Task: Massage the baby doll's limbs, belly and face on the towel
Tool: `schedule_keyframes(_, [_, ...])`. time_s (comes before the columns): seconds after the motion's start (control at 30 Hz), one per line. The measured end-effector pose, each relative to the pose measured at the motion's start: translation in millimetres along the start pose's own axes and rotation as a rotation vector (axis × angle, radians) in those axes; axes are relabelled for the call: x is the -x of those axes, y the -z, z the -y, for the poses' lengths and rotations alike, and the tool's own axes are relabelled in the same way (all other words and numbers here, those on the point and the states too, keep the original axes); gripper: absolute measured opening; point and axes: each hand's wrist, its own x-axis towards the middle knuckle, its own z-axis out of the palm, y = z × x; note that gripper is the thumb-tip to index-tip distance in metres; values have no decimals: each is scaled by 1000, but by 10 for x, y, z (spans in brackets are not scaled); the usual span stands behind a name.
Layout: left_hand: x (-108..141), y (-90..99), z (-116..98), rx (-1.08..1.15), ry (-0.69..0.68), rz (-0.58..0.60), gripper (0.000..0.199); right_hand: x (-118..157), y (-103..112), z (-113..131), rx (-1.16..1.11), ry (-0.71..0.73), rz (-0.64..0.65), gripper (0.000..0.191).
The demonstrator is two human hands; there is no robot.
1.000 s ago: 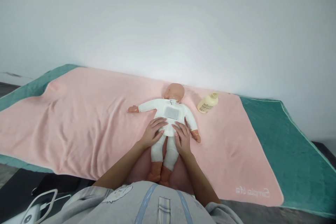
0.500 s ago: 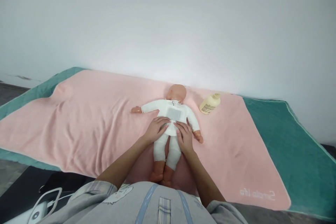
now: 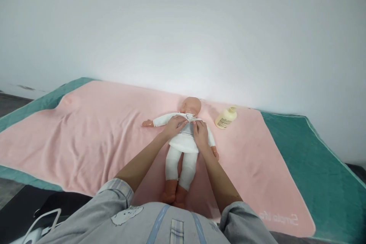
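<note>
A baby doll [image 3: 183,143] with a white cloth body lies on the pink blanket [image 3: 114,137], its head toward the wall and its feet toward me. My left hand [image 3: 175,126] rests flat on the left side of the doll's upper back or chest; which side faces up I cannot tell. Beside it, my right hand [image 3: 200,131] lies on the right side, fingers stretched out. The fingertips of both hands come close together near the doll's neck. Between them, part of a grey rectangular patch on the torso shows. Neither hand grips anything.
A cream pump bottle [image 3: 226,118] stands on the blanket, right of the doll. Under the blanket lies a green quilted cover [image 3: 309,160]. A white wall [image 3: 183,34] rises behind. At the lower left is a white object with a handle [image 3: 42,225] on a black surface.
Both hands have slid up the doll's torso, from its waist toward its neck, and now partly cover the grey patch. The camera view has shifted slightly.
</note>
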Motion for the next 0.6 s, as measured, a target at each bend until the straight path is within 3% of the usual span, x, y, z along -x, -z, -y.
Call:
schedule_keyframes(0.23, [91,-177,103,-65,28,7,27,50,-133,-74,53,-6,54,33])
schedule_keyframes(0.6, [85,-181,106,-51,-34,7,24,101,-164,-88,44,28,15,30])
